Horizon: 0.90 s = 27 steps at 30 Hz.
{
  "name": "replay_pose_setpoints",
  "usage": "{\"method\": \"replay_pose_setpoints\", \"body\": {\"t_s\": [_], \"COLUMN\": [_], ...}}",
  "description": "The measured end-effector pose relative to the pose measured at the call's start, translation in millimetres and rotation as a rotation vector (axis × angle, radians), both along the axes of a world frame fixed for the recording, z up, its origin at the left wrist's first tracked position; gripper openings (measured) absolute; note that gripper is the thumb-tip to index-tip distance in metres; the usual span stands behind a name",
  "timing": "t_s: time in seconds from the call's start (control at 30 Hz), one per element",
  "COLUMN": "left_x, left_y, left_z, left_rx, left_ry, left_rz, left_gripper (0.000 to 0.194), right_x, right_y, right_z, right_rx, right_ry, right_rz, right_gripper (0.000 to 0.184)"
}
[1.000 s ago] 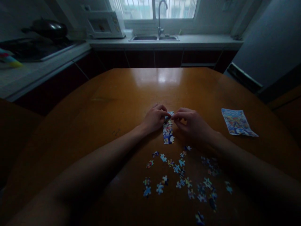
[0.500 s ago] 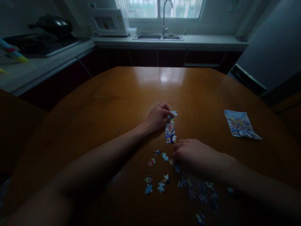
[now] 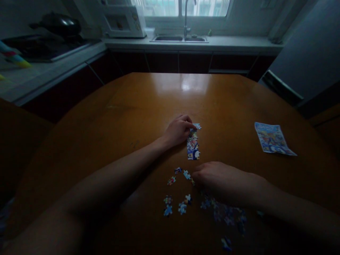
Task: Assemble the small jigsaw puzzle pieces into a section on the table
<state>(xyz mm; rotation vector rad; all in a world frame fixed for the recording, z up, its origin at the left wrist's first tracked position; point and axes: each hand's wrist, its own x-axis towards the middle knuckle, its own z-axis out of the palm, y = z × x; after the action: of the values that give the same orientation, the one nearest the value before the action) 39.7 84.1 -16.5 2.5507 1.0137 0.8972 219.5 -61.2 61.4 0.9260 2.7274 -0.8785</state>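
A narrow strip of joined puzzle pieces [image 3: 193, 143] lies upright in the middle of the brown table [image 3: 138, 106]. My left hand [image 3: 178, 130] rests at the strip's top left, fingers curled, a fingertip pressing on its top piece. My right hand [image 3: 216, 177] lies palm down over the loose puzzle pieces [image 3: 183, 205] scattered nearer to me, its fingertips among them near a light blue piece [image 3: 186, 174]. Whether those fingers pinch a piece is hidden.
A printed picture sheet [image 3: 273, 139] lies at the table's right. Behind the table runs a counter with a sink and tap [image 3: 183, 35], a microwave [image 3: 123, 22] and a dark pan on a hob [image 3: 60, 25]. More loose pieces lie near the front edge [image 3: 225, 243].
My right hand left the top of the strip and came down toward me onto the loose pieces. My left hand stayed at the strip's top.
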Motion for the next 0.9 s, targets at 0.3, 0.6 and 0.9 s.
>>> {"method": "replay_pose_setpoints", "body": {"t_s": [0.3,0.6,0.9], "left_x": [-0.1,1.2,2.4], "left_y": [0.3,-2.3,-8.9], "left_z": [-0.3,4.2,12.0], "left_rx": [0.000,0.003,0.096], "left_ry": [0.008,0.001,-0.140], "left_rz": [0.005,-0.022,-0.100], "left_gripper": [0.030,0.023,0.018], "right_x": [11.7,29.9,25.0], "right_y": [38.5,91.0,92.2], "right_z": [12.9,-41.6,-56.9], "right_rx": [-0.095,-0.117,-0.179], "right_ry": [0.489,0.932,1.031], "right_rz": [-0.307,-0.951,-1.030], "right_gripper": [0.012,0.018,0.027]}}
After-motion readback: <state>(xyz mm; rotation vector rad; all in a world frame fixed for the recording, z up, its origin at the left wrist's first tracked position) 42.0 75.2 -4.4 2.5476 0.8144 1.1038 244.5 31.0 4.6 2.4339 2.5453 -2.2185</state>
